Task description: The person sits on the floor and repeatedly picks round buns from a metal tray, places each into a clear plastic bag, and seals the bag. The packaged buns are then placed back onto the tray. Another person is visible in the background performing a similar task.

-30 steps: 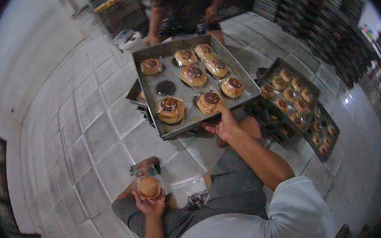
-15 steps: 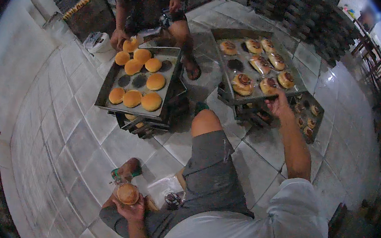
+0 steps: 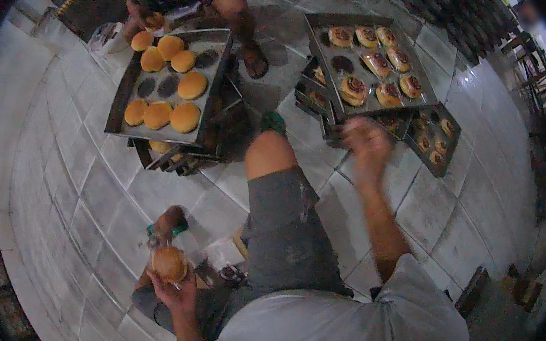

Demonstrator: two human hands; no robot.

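My left hand [image 3: 177,295] is wrapped round a round brown bun [image 3: 169,264], held low beside my bent knee, with a bit of clear plastic near it. My right hand [image 3: 366,143], smeared by motion, is just off the near edge of the right-hand tray [image 3: 324,69]; its fingers cannot be made out. On that tray sit several buns with dark swirled tops [image 3: 353,89], some in clear wrap. To the left, a second tray [image 3: 148,133] holds several plain golden buns [image 3: 185,117]. Beside my left hand lies a pale plastic sheet [image 3: 222,252] with a small dark item [image 3: 231,273].
Both trays rest on stacks of other trays, and a lower one [image 3: 438,150] sticks out at the right. Across from me, another person's hand [image 3: 136,20] is at the plain buns. A white bucket [image 3: 106,37] stands behind them. Dark stacks [image 3: 461,21] line the back.
My right hand has come off the right tray's edge, moving left and nearer to me. My left hand keeps the bun. The whole view has shifted a little.
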